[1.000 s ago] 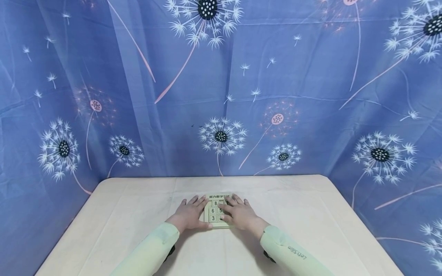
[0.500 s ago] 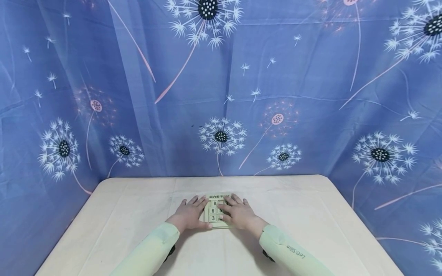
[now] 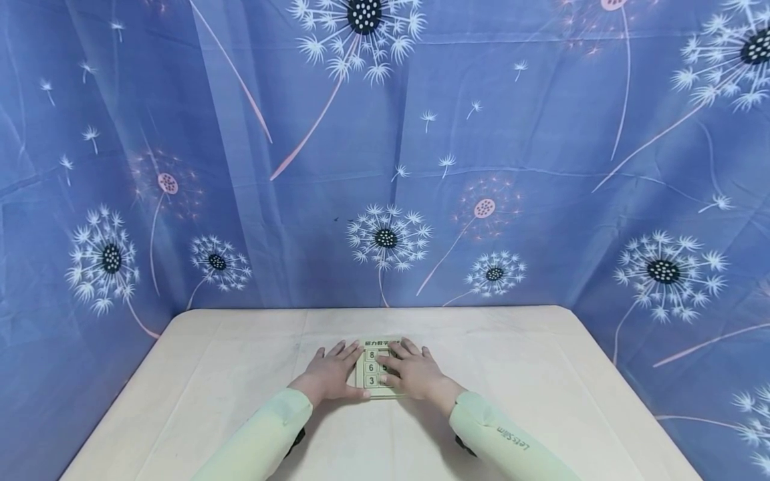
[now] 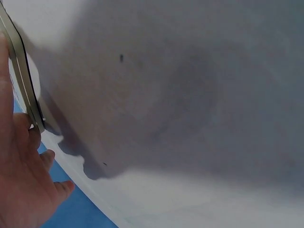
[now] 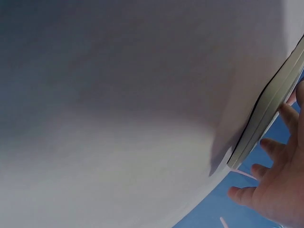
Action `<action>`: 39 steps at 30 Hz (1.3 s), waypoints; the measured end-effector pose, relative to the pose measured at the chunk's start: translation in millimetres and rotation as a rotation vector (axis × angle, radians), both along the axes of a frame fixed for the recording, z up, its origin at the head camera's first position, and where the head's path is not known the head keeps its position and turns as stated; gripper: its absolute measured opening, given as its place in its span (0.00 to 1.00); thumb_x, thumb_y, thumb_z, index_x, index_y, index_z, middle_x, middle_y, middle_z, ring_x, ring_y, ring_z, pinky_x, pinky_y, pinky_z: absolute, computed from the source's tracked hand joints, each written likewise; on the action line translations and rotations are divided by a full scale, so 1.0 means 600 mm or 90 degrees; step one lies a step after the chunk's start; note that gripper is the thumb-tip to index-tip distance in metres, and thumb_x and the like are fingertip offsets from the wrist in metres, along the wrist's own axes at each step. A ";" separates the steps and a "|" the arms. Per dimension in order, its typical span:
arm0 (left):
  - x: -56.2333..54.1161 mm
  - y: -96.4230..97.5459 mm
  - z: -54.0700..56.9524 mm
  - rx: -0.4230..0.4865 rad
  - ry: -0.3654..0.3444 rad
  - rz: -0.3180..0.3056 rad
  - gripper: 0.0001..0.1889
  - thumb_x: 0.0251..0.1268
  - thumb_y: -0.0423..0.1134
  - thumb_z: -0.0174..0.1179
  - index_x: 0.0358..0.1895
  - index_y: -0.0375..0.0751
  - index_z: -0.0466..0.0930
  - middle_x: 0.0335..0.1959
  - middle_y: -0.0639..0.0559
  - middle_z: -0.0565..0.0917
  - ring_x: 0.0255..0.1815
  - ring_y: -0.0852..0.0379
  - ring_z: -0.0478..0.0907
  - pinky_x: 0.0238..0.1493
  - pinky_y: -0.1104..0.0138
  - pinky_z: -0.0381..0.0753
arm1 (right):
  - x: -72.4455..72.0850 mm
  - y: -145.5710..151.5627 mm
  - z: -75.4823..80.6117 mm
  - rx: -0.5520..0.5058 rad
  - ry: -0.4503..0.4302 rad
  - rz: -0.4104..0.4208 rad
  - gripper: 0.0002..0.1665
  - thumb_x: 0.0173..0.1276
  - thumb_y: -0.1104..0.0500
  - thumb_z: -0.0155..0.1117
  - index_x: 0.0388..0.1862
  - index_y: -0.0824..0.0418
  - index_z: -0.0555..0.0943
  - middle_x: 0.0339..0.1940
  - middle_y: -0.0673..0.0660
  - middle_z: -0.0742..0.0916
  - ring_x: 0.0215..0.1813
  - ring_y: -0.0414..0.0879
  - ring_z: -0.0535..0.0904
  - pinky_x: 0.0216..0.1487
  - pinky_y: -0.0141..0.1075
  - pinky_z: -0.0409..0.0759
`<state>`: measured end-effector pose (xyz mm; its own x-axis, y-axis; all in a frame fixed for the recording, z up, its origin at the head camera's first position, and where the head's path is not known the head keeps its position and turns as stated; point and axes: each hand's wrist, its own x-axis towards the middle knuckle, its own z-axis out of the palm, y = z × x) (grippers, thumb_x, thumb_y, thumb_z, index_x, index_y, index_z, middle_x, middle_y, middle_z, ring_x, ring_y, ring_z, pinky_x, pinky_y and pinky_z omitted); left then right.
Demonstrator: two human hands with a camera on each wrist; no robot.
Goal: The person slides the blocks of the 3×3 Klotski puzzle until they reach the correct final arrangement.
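A pale green number slide puzzle [image 3: 385, 396] lies on the table between both hands, with dark characters along its far edge. Tile 8 [image 3: 371, 355] is at the upper left of the grid, above tile 6 [image 3: 371, 368] and tile 3 [image 3: 371, 381]. My left hand [image 3: 327, 375] steadies the left side, fingers extended along the edge and thumb at the near left corner. My right hand [image 3: 422, 375] spreads over the right part, its index finger and thumb reaching onto the tiles and hiding several of them. Both wrist views show the puzzle's side edge [image 4: 23, 71] beside the fingers.
A cream-coloured table [image 3: 240, 374] surrounds the puzzle. Blue cloth with a dandelion print [image 3: 313, 234] hangs behind it and along both sides. Light green sleeves [image 3: 499, 434] cover the forearms.
Tile 8 has slid slightly left until it lines up above tile 6. The right hand has shifted a little left with it. The left hand has stayed in place.
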<state>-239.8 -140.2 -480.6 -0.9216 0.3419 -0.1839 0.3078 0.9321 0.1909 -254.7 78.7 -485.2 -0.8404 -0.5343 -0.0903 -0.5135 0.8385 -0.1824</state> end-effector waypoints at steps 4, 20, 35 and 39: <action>0.000 0.000 0.001 -0.005 -0.002 -0.001 0.53 0.58 0.72 0.64 0.81 0.46 0.59 0.84 0.52 0.60 0.85 0.45 0.56 0.82 0.39 0.58 | 0.000 -0.002 0.000 0.000 -0.002 0.001 0.32 0.77 0.36 0.53 0.76 0.43 0.72 0.82 0.56 0.68 0.85 0.62 0.57 0.78 0.70 0.61; -0.002 -0.001 -0.002 -0.007 -0.004 0.000 0.53 0.59 0.72 0.63 0.81 0.46 0.59 0.84 0.53 0.60 0.85 0.45 0.56 0.82 0.39 0.58 | -0.003 -0.009 0.000 0.010 0.004 -0.002 0.32 0.78 0.36 0.52 0.76 0.42 0.72 0.84 0.55 0.66 0.85 0.61 0.56 0.78 0.68 0.62; -0.005 -0.003 -0.011 -0.001 0.007 -0.008 0.53 0.59 0.72 0.63 0.81 0.45 0.59 0.84 0.52 0.60 0.85 0.45 0.56 0.82 0.39 0.58 | 0.001 0.018 0.001 -0.044 0.036 0.008 0.31 0.80 0.40 0.51 0.76 0.47 0.72 0.81 0.59 0.70 0.83 0.64 0.60 0.77 0.70 0.62; -0.007 -0.003 -0.014 -0.004 0.006 -0.005 0.53 0.59 0.72 0.63 0.81 0.46 0.58 0.84 0.52 0.59 0.85 0.45 0.56 0.82 0.39 0.57 | -0.001 0.032 -0.002 -0.053 0.032 -0.007 0.31 0.80 0.40 0.50 0.76 0.48 0.71 0.81 0.60 0.69 0.84 0.65 0.59 0.77 0.71 0.60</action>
<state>-244.0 -142.3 -488.8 -0.9205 0.3480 -0.1779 0.3168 0.9309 0.1820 -255.4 98.0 -486.4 -0.8483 -0.5295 -0.0037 -0.5151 0.8269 -0.2257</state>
